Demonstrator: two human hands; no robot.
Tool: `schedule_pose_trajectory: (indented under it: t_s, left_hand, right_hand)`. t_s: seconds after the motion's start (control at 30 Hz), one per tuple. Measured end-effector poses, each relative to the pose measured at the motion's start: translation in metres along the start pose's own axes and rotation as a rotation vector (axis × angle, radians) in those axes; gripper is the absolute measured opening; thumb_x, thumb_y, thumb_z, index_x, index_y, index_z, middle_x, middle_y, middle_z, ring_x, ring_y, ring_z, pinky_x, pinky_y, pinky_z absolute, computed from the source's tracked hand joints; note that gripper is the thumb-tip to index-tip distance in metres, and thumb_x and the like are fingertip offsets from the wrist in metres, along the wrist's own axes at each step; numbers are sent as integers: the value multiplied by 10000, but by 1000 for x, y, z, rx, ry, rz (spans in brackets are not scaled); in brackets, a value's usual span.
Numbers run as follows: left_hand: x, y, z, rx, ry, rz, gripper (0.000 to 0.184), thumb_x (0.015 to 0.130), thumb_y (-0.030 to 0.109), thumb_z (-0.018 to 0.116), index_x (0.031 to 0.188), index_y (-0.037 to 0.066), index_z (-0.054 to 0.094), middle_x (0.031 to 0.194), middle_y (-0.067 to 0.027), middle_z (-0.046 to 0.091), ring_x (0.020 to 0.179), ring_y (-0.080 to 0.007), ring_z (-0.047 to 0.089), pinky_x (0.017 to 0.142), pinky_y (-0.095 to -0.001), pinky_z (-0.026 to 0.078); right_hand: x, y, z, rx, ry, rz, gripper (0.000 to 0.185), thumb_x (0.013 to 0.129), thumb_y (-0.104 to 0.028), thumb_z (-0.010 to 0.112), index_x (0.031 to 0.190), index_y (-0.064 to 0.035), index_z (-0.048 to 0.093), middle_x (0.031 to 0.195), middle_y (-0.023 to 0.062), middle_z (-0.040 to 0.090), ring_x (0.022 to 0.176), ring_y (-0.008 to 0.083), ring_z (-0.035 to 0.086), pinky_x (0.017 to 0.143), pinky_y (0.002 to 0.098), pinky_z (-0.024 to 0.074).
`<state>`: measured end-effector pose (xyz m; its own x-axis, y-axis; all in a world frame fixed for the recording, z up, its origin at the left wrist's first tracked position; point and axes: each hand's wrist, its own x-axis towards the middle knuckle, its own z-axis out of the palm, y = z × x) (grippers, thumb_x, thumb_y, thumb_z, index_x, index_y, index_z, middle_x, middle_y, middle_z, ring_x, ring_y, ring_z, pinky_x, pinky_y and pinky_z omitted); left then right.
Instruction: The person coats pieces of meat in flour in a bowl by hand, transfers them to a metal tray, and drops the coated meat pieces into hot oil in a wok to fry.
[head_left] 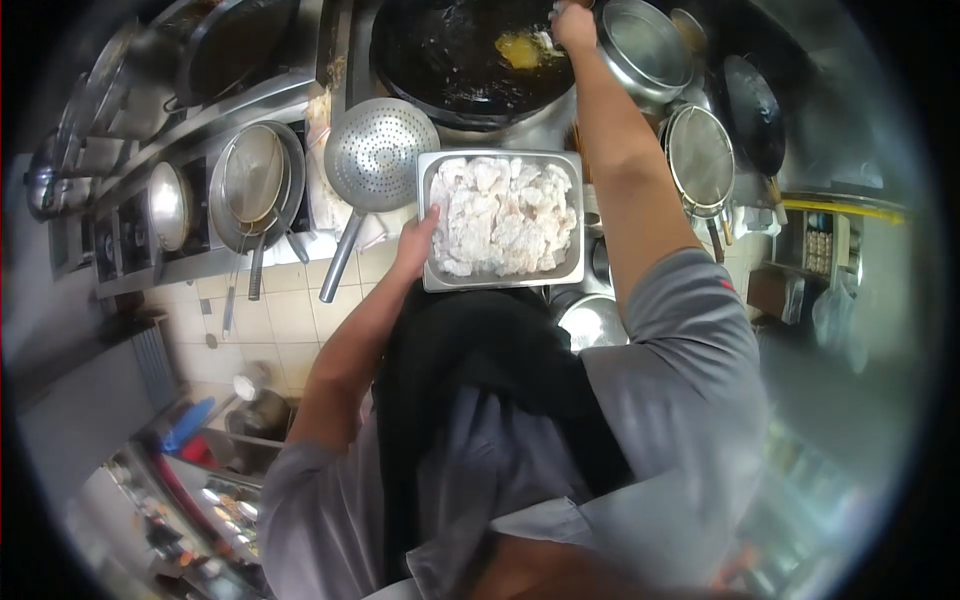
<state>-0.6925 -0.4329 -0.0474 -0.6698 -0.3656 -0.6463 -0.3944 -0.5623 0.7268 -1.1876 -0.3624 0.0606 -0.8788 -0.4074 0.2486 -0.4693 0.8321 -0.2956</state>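
Note:
A rectangular metal tray [432, 277] full of white, flour-coated pieces [505, 215] is held level against my apron. My left hand [418, 240] grips its left wall, thumb towards the inside. My right hand [574, 25] reaches far forward over the right rim of a large black wok [430, 85]. Its fingers look closed, and what they hold is too small to make out. Inside the wok, a yellowish patch [518, 51] shows in the dark oil, with a small white piece [546, 41] beside it below my right hand.
Left of the tray lies a perforated metal skimmer [382, 152], its handle over the counter edge. Farther left are a wire strainer [254, 170] on a pan and a round lid [168, 206]. To the right stand a metal pot [645, 45] and another mesh strainer [701, 158].

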Motion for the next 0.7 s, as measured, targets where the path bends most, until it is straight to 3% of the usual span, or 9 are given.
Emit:
schedule_pose_trajectory:
  t_s: [0.07, 0.13, 0.17, 0.23, 0.33, 0.4, 0.47, 0.5, 0.7]
  left_hand:
    - [-3, 2, 2, 30, 22, -7, 615, 943, 445, 606, 1226, -101, 579, 1078, -160, 658, 960, -203, 622, 856, -336, 495]
    - [-7, 9, 5, 59, 32, -2, 617, 944, 450, 603, 1223, -101, 581, 1068, -156, 661, 949, -200, 620, 853, -333, 493]
    - [-4, 7, 4, 94, 41, 15, 617, 945, 452, 600, 1221, -100, 582, 1067, -155, 661, 944, -200, 619, 851, -333, 492]
    - [4, 1, -1, 99, 29, 19, 616, 949, 450, 596, 1223, -102, 579, 1071, -156, 659, 940, -201, 619, 849, -336, 492]
    - [-1, 2, 1, 68, 6, 25, 612, 957, 444, 589, 1226, -106, 572, 1073, -155, 657, 934, -202, 619, 842, -338, 494]
    - [-6, 8, 4, 36, -13, 29, 609, 961, 440, 586, 1227, -107, 569, 1071, -153, 657, 932, -203, 619, 838, -336, 494]
    - [-10, 11, 5, -8, -23, 23, 600, 960, 428, 597, 1223, -110, 566, 1064, -151, 660, 932, -206, 624, 835, -334, 498]
    - [-10, 11, 6, -7, -27, 28, 600, 960, 428, 597, 1223, -110, 566, 1064, -151, 660, 932, -206, 624, 835, -334, 498]
    - [-5, 10, 3, 35, -24, 12, 579, 957, 409, 613, 1216, -107, 569, 1075, -157, 663, 957, -216, 636, 841, -335, 505]
  right_hand:
    - [19, 16, 18, -35, 360, -86, 214, 842, -200, 614, 922, -11, 674, 945, 252, 681, 920, 423, 661, 821, 468, 539]
    - [-14, -16, -47, 168, 337, -201, 224, 834, -199, 626, 914, 4, 671, 938, 258, 678, 920, 425, 660, 820, 464, 537]
    - [-41, -35, -86, 377, 317, -320, 235, 825, -199, 639, 907, 19, 669, 930, 263, 676, 919, 426, 659, 818, 459, 536]
    - [-88, -44, -123, 21, -9, -170, 188, 853, -256, 646, 951, -119, 729, 951, 173, 712, 933, 366, 677, 842, 453, 544]
    - [-177, -50, -127, 318, -373, -275, 163, 865, -226, 652, 966, -161, 762, 963, 93, 732, 903, 288, 699, 871, 396, 539]
    - [-228, -69, -109, 199, -521, -228, 251, 863, -363, 672, 906, -134, 766, 920, 103, 731, 890, 293, 701, 851, 393, 542]
    - [-271, -95, -85, 35, -546, -118, 391, 838, -488, 682, 892, -109, 759, 911, 148, 717, 914, 329, 691, 825, 413, 545]
    - [-286, -109, -75, 6, -548, -15, 396, 818, -450, 706, 938, -74, 742, 923, 189, 705, 953, 350, 676, 829, 428, 545]
    - [-315, -106, -36, 59, -412, -7, 358, 754, -305, 756, 981, -33, 708, 1010, 197, 697, 921, 358, 677, 812, 435, 541]
